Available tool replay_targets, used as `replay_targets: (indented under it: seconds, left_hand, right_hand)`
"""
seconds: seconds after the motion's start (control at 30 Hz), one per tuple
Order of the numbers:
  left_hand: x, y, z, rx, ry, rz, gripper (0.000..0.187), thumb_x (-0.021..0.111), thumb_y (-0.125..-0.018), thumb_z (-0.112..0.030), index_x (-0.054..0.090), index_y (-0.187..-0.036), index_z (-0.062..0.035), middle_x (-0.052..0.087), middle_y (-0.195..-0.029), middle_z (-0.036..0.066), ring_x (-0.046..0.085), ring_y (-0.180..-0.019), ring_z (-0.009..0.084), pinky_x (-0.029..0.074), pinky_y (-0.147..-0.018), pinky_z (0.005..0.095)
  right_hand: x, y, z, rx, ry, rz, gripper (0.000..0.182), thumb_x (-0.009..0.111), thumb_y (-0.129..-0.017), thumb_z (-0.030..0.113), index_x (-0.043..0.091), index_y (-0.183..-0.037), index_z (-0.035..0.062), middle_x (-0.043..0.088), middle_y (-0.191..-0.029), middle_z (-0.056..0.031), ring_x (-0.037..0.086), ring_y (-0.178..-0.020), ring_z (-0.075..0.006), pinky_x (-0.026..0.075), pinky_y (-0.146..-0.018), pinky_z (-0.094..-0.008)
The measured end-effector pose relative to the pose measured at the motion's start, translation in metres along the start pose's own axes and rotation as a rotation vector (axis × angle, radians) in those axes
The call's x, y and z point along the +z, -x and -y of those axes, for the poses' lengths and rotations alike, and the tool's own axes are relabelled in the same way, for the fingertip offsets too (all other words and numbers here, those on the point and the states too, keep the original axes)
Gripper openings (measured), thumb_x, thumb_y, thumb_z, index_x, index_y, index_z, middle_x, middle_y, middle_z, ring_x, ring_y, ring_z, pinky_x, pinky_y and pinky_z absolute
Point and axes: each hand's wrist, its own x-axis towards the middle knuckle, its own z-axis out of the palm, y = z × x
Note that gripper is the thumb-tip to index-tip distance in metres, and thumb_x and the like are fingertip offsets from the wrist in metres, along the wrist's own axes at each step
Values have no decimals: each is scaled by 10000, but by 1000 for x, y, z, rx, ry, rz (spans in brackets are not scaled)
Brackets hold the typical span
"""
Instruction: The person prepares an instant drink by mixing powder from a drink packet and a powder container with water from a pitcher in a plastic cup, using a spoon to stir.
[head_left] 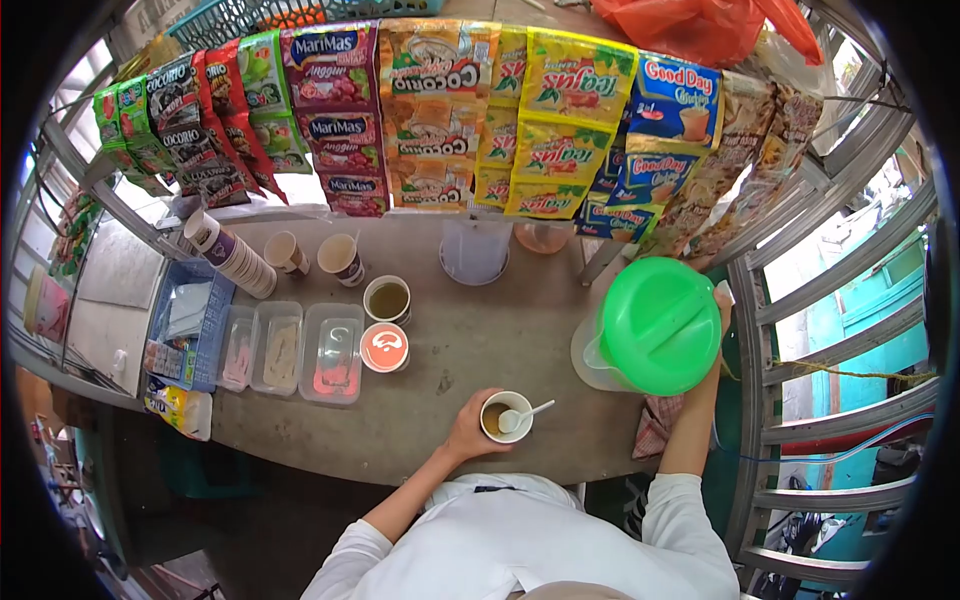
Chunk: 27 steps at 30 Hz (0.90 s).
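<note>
My left hand (474, 430) is wrapped around a paper cup (489, 423) near the table's front edge. Brown powder or drink lies at the bottom of this cup, and a white plastic spoon (526, 414) leans in it. On the right, my right hand (723, 305) is at the handle side of a clear pitcher (586, 365) with a green lid (660, 322); its fingers are partly hidden behind the lid. The pitcher's spout points left. A folded checked cloth (655, 425) lies below the pitcher, beside my right forearm.
Left of centre stand a cup of dark liquid (388, 300) and a cup with a pink-orange top (384, 347). Farther left are clear plastic tubs (333, 340), stacked cups (238, 262) and a blue basket (205, 340). Drink sachets (435, 120) hang across the back.
</note>
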Motion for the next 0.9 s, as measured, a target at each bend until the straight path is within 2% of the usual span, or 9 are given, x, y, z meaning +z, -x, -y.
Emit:
replay_targets:
  seconds: [0.1,0.2,0.3,0.7,0.9]
  left_hand:
    - [-3,1,-7,7,-2,-2,857,898,-514,-213,494,-1256,-71,598,-1183,133,605,-1075,313,497,-926,387]
    - [-9,-2,-11,15,10,9,858,886,-509,-184,492,-1264,-75,593,-1191,133,601,-1088,314,493,-934,386]
    - [-14,-5,-17,1,41,44,858,880,-502,-168,491,-1261,-78,589,-1194,128,598,-1093,311,492,-936,384]
    - [-25,-7,-30,-39,65,113,836,857,-517,-146,492,-1267,-76,588,-1202,122,601,-1094,297,494,-931,374]
    - [-23,-2,-26,-27,55,116,845,863,-517,-154,493,-1272,-67,594,-1207,125,607,-1091,298,497,-933,373]
  right_hand:
    - [74,15,10,-22,76,101,629,500,-841,491,562,-1230,1,643,-1084,-144,636,-944,-246,530,-811,-359]
    - [90,20,5,-26,107,185,702,496,-836,506,491,-1319,-4,604,-1178,-152,602,-1038,-245,493,-890,-353]
    - [99,20,6,-29,224,259,725,490,-829,502,491,-1327,-24,609,-1182,-158,588,-1043,-238,458,-899,-337]
    - [121,23,4,27,320,380,737,503,-808,502,501,-1306,-40,610,-1178,-156,589,-1038,-227,456,-886,-317]
    - [130,32,4,12,385,373,757,522,-790,510,502,-1304,-46,608,-1193,-160,590,-1052,-229,455,-898,-317]
